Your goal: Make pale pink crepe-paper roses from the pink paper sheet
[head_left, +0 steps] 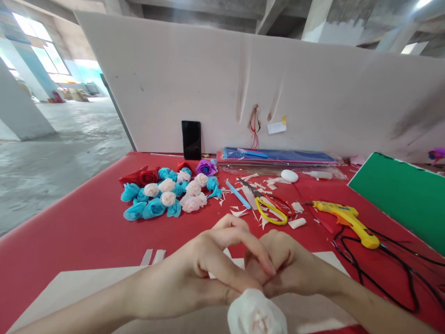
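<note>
Close to the bottom edge, a white paper rose [257,313] faces the camera, just below my joined fingertips. My left hand [217,264] is pinched at the base of the rose, its thumb and index finger pressed together there. My right hand [283,264] has its fingers curled in and touches the left fingertips behind the flower; what it grips is hidden. Under both hands lie pale paper sheets [62,290] on the red table [86,208].
Blue, white, red and purple paper flowers [168,198] lie at left-centre. Yellow-handled scissors [271,211], paper scraps and a blue pen [238,195] lie beyond my hands. A yellow glue gun [347,220] with black cords is at right, beside a green board [403,199]. A phone [191,140] stands behind.
</note>
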Demonstrator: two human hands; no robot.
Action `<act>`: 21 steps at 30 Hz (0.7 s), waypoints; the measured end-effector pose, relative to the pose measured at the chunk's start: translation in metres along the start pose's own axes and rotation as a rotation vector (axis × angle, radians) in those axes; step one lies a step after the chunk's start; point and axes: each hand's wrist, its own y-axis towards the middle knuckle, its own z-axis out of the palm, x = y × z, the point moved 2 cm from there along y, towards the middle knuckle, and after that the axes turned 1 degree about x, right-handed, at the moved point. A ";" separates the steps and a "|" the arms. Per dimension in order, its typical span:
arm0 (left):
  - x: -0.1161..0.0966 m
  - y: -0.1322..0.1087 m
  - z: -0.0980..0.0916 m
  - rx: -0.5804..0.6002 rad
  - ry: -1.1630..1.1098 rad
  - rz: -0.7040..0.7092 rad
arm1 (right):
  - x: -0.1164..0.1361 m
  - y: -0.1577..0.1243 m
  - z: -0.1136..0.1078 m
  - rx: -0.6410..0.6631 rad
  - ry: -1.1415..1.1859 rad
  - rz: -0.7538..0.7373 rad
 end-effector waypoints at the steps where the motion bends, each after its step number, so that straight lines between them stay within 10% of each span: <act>1: -0.001 0.000 0.001 0.022 0.001 0.008 | 0.001 0.000 0.001 0.018 0.022 0.017; 12: -0.008 0.006 0.002 0.063 -0.020 0.029 | -0.011 -0.005 0.006 0.016 0.235 0.124; 21: 0.024 0.010 -0.017 -0.170 0.173 -0.139 | -0.013 0.003 -0.006 -0.255 0.437 0.243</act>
